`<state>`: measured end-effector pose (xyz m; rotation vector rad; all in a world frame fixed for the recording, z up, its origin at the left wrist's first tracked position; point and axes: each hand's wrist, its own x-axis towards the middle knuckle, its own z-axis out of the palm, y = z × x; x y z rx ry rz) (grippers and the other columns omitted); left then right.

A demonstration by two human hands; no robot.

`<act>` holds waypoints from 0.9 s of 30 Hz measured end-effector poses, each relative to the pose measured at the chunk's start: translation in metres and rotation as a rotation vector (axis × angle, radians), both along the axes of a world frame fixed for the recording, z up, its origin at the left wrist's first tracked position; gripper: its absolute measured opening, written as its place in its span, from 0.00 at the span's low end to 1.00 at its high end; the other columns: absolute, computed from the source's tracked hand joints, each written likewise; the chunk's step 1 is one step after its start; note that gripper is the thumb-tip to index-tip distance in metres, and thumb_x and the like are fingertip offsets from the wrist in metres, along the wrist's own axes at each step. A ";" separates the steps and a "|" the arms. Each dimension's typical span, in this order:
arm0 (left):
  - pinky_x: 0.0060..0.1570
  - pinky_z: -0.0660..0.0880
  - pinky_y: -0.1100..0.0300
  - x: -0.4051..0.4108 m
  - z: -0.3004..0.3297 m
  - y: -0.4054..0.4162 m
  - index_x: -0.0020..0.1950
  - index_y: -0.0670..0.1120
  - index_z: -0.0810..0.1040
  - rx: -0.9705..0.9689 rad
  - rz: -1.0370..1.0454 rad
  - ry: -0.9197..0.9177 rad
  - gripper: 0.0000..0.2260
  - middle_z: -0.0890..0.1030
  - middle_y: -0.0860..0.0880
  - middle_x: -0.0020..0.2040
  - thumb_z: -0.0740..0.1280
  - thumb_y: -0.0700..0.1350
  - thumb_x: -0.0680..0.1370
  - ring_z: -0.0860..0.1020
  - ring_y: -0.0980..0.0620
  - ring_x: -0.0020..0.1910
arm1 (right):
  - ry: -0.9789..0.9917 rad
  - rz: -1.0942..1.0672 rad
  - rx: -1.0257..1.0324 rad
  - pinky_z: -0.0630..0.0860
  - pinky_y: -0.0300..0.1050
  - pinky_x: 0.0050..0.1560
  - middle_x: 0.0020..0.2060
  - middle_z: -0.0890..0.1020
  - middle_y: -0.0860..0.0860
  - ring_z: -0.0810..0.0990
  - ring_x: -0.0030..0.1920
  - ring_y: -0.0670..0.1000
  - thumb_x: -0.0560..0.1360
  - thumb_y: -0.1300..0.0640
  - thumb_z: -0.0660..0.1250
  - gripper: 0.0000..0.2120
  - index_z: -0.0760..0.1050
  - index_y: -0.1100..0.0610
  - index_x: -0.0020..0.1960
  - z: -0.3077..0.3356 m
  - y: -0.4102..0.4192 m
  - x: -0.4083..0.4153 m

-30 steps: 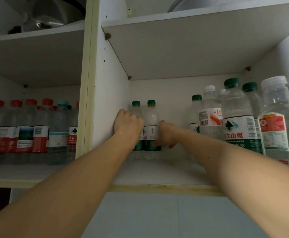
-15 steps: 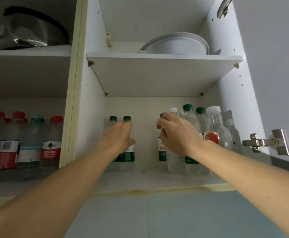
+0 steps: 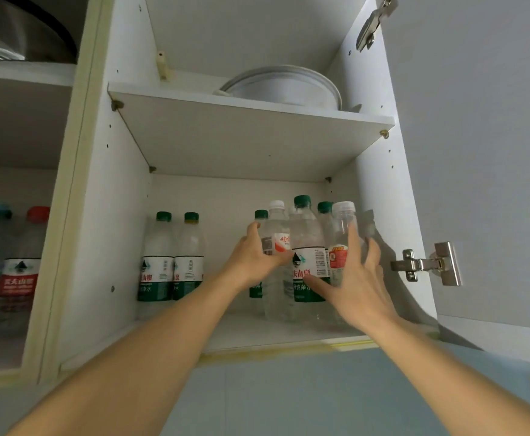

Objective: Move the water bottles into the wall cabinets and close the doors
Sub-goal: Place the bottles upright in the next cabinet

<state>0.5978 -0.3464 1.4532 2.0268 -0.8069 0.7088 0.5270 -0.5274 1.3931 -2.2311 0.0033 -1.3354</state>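
Observation:
On the lower shelf (image 3: 257,333) of the open right wall cabinet, two green-capped water bottles (image 3: 172,262) stand side by side at the left. A tight cluster of several bottles stands at the right. My left hand (image 3: 252,258) is wrapped around a white-capped bottle with a red label (image 3: 276,229) on the cluster's left side. My right hand (image 3: 359,280) has its fingers spread, the thumb lying across a large green-capped bottle (image 3: 307,247) and the fingers against a white-capped bottle (image 3: 340,243). More bottles behind them are partly hidden.
The cabinet door (image 3: 477,152) stands open at the right, with its metal hinge (image 3: 427,265) sticking out. A white dish (image 3: 282,86) sits on the upper shelf. The left cabinet holds red-capped bottles (image 3: 21,262) and a metal pot (image 3: 21,33) above them.
Both hands have left the two green-capped bottles at the left and moved right onto the cluster. The view has pulled back and now shows the open door.

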 end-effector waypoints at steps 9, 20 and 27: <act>0.57 0.76 0.56 0.024 -0.007 -0.005 0.69 0.53 0.66 -0.066 -0.180 0.115 0.27 0.78 0.58 0.57 0.75 0.52 0.75 0.78 0.58 0.54 | -0.047 0.090 0.046 0.75 0.62 0.63 0.74 0.56 0.53 0.67 0.72 0.62 0.64 0.33 0.77 0.61 0.32 0.33 0.76 -0.002 -0.010 0.003; 0.44 0.79 0.54 0.020 0.004 0.015 0.82 0.55 0.37 0.050 0.065 0.075 0.52 0.77 0.43 0.65 0.76 0.45 0.74 0.80 0.50 0.50 | -0.069 -0.009 0.013 0.74 0.64 0.60 0.76 0.55 0.54 0.61 0.74 0.64 0.65 0.33 0.77 0.62 0.32 0.37 0.78 -0.005 -0.005 0.003; 0.52 0.81 0.47 0.030 0.019 0.078 0.77 0.67 0.31 0.257 0.212 0.069 0.57 0.70 0.41 0.74 0.77 0.47 0.73 0.79 0.47 0.57 | -0.077 0.013 0.000 0.73 0.64 0.62 0.76 0.54 0.55 0.60 0.75 0.64 0.65 0.35 0.78 0.63 0.32 0.37 0.78 -0.006 -0.008 0.004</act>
